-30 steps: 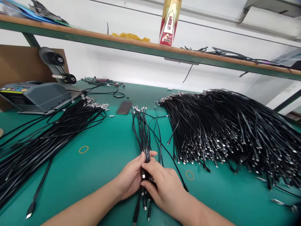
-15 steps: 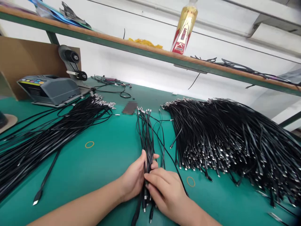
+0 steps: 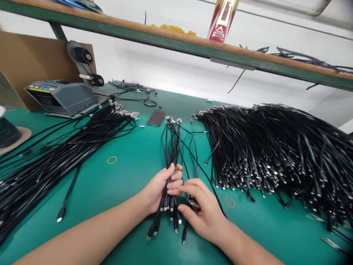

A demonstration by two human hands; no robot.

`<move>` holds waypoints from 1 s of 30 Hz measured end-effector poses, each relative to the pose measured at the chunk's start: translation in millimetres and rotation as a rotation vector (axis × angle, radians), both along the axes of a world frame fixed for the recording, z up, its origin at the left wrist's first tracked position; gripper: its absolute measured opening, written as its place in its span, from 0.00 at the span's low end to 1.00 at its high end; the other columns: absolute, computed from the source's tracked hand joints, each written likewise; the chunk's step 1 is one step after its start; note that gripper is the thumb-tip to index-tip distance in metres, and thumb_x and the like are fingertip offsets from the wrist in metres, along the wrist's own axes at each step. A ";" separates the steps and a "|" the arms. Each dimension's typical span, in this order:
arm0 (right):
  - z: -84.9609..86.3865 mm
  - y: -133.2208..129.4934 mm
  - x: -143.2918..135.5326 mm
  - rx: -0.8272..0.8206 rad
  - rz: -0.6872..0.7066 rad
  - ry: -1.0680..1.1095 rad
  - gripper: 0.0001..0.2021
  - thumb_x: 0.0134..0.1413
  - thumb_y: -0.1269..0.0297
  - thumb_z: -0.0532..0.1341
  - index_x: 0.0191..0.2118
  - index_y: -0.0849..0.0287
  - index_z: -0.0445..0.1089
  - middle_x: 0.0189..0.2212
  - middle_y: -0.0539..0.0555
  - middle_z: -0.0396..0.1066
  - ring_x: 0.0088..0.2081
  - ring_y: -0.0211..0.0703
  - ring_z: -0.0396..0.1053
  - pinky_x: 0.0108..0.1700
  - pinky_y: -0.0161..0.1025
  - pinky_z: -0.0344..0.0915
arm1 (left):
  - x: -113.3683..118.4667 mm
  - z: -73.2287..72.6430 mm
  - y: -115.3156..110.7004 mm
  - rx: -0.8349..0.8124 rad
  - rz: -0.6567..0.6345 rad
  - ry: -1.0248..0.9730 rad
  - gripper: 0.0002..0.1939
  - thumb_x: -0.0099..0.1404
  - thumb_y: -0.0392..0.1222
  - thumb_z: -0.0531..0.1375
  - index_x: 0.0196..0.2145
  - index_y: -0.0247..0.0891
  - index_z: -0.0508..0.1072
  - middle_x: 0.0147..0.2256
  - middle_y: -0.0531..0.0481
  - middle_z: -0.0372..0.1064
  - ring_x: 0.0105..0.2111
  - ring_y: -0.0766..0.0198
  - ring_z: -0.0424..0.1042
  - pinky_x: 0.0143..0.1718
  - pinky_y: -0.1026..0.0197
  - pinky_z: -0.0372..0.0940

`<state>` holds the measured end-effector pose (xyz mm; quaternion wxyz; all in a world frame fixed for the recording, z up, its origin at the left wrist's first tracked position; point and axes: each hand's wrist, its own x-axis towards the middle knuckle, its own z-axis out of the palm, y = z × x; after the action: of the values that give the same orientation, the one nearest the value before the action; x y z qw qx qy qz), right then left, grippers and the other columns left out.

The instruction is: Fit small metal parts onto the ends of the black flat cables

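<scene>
The left grip (image 3: 157,189) wraps slim black metal-tipped cables (image 3: 173,147); the right grip (image 3: 203,210), half-curled, seemingly cups something shiny (image 3: 193,203).

At the frame's centre, a cable bundle (image 3: 172,147) is between a cable pile (image 3: 91,138) on the left and a cable heap (image 3: 256,143) on the right, both on the surface (image 3: 129,176). Upper left, a tape dispenser (image 3: 66,98) stands before a cardboard panel (image 3: 35,55); at the top, a bottle (image 3: 224,18) on a shelf (image 3: 132,31).

Bottle (image 3: 217,31): dark red characters (image 3: 226,11) on a white panel, too blurred to read; below them, a pale upward-pointing sign (image 3: 220,29).
Machine (image 3: 68,97): coloured round buttons (image 3: 44,88) on top, any markings there too small to read.
</scene>
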<state>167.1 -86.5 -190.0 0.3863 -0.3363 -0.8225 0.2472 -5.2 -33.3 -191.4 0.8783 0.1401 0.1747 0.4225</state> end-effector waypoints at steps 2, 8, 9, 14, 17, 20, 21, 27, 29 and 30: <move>0.7 0.4 -1.1 -0.044 0.032 -0.100 0.19 0.63 0.60 0.61 0.58 0.49 0.63 0.49 0.54 0.68 0.47 0.44 0.70 0.46 0.41 0.70 | -3.6 -0.5 4.5 -0.011 0.010 0.001 0.15 0.75 0.46 0.48 0.37 0.33 0.68 0.22 0.61 0.46 0.14 0.78 0.43 0.13 0.75 0.43; 1.4 -2.8 -6.5 0.011 0.155 -0.416 0.21 0.64 0.50 0.60 0.59 0.48 0.64 0.48 0.53 0.71 0.43 0.44 0.73 0.38 0.39 0.68 | -11.4 -2.3 10.0 -0.047 0.003 -0.004 0.19 0.75 0.53 0.47 0.35 0.36 0.66 0.20 0.64 0.41 0.12 0.78 0.36 0.10 0.75 0.40; 1.1 -3.3 -7.3 0.008 0.157 -0.416 0.20 0.65 0.51 0.59 0.59 0.49 0.63 0.47 0.53 0.72 0.43 0.44 0.73 0.38 0.39 0.68 | -10.9 -2.4 9.5 -0.056 -0.001 -0.007 0.20 0.75 0.53 0.47 0.34 0.36 0.66 0.20 0.63 0.42 0.12 0.79 0.37 0.10 0.75 0.40; -0.8 -5.2 -8.9 0.022 0.136 -0.380 0.17 0.67 0.56 0.58 0.57 0.52 0.64 0.47 0.53 0.73 0.44 0.42 0.72 0.38 0.37 0.67 | -3.0 -1.2 5.1 0.003 0.036 0.093 0.16 0.74 0.49 0.50 0.35 0.35 0.68 0.22 0.59 0.55 0.14 0.76 0.54 0.13 0.73 0.57; -0.8 -6.3 -7.5 0.036 0.131 -0.348 0.16 0.66 0.59 0.58 0.57 0.52 0.63 0.45 0.52 0.73 0.43 0.41 0.72 0.37 0.37 0.65 | -1.4 -1.6 4.4 0.066 0.057 0.140 0.15 0.73 0.48 0.53 0.35 0.35 0.69 0.19 0.60 0.52 0.14 0.75 0.51 0.12 0.73 0.56; -0.6 -4.9 -3.2 -0.014 0.073 -0.211 0.14 0.63 0.59 0.61 0.52 0.55 0.64 0.39 0.52 0.71 0.36 0.40 0.69 0.34 0.36 0.64 | -4.6 -3.6 6.4 0.102 0.041 0.138 0.16 0.73 0.49 0.52 0.35 0.34 0.70 0.16 0.63 0.46 0.12 0.76 0.38 0.08 0.74 0.45; -0.3 -3.8 -1.6 -0.034 0.060 -0.158 0.12 0.62 0.61 0.61 0.49 0.55 0.64 0.37 0.51 0.69 0.34 0.40 0.67 0.34 0.36 0.64 | -6.0 -4.3 7.5 0.115 0.038 0.140 0.16 0.73 0.50 0.52 0.35 0.34 0.70 0.16 0.63 0.45 0.12 0.76 0.36 0.08 0.74 0.44; 8.9 -4.3 -2.6 0.028 0.232 -0.288 0.03 0.62 0.68 0.56 0.41 0.56 0.65 0.37 0.52 0.67 0.38 0.40 0.66 0.39 0.35 0.66 | -6.4 -8.0 15.4 0.163 0.056 0.150 0.16 0.74 0.49 0.53 0.35 0.35 0.70 0.17 0.63 0.47 0.12 0.77 0.36 0.08 0.75 0.43; 12.6 -12.6 -9.8 0.105 0.252 -0.397 0.04 0.65 0.66 0.56 0.42 0.56 0.66 0.38 0.52 0.68 0.38 0.40 0.66 0.39 0.36 0.65 | -5.2 -9.9 17.4 0.159 0.052 0.148 0.17 0.74 0.48 0.51 0.35 0.34 0.70 0.17 0.62 0.48 0.11 0.77 0.38 0.08 0.74 0.42; 13.2 -18.9 -14.1 0.145 0.237 -0.445 0.03 0.65 0.65 0.56 0.41 0.56 0.67 0.38 0.52 0.69 0.39 0.41 0.66 0.40 0.37 0.65 | -5.1 -11.0 18.2 0.156 0.051 0.142 0.17 0.75 0.48 0.50 0.34 0.34 0.70 0.17 0.62 0.49 0.11 0.77 0.38 0.08 0.74 0.41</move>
<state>153.0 -105.3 -176.8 0.1874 -0.2551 -0.9365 0.1510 -10.3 -15.1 -202.4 0.8390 0.2334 0.2067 0.4460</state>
